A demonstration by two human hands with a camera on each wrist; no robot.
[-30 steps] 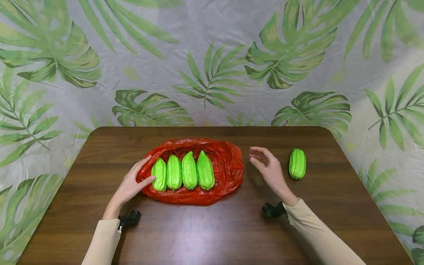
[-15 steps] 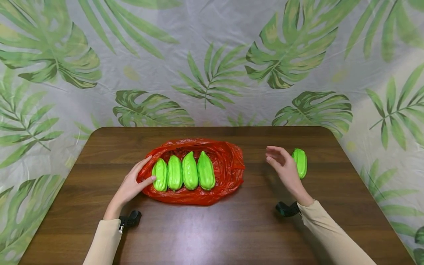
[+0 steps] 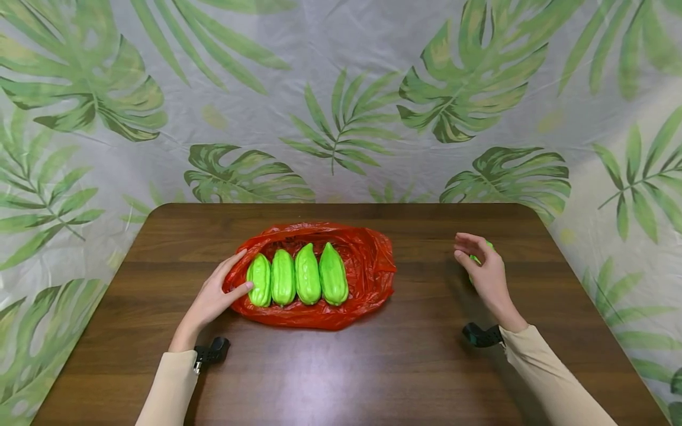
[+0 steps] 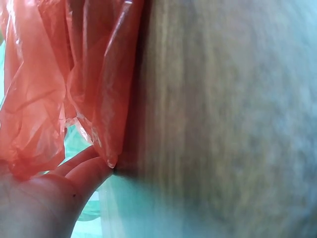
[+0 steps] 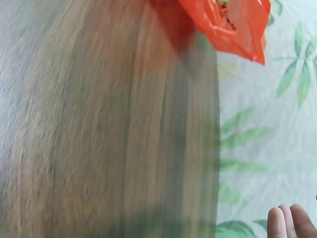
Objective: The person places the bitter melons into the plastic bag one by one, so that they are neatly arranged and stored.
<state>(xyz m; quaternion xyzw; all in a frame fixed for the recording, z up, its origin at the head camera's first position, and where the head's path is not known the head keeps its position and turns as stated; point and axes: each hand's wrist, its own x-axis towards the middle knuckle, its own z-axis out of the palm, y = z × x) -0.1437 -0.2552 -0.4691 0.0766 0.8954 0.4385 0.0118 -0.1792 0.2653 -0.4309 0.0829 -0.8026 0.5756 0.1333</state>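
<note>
A red plastic bag [image 3: 371,269] lies spread with its mouth facing up. Inside it, several bright green, ribbed, elongated fruits [image 3: 307,275] stand side by side in a row. My left hand [image 3: 212,297] holds the bag's left rim, thumb over the edge near the leftmost fruit; in the left wrist view, red film hangs by the fingers [image 4: 89,171]. On the right side of the table, my right hand [image 3: 487,278] hovers with loosely bent fingers before one more green ribbed fruit [image 3: 475,259], mostly hidden behind it. Whether they touch I cannot tell.
Both hands work over a dark brown wooden table [image 3: 319,378] with rounded far corners. Behind it hangs a grey leaf-patterned cloth [image 3: 341,118]. Black wrist mounts [image 3: 482,335] are strapped below each hand.
My right hand has moved rightward from beside the bag to the lone green fruit, which it now mostly covers. The left hand stays at the bag's rim.
</note>
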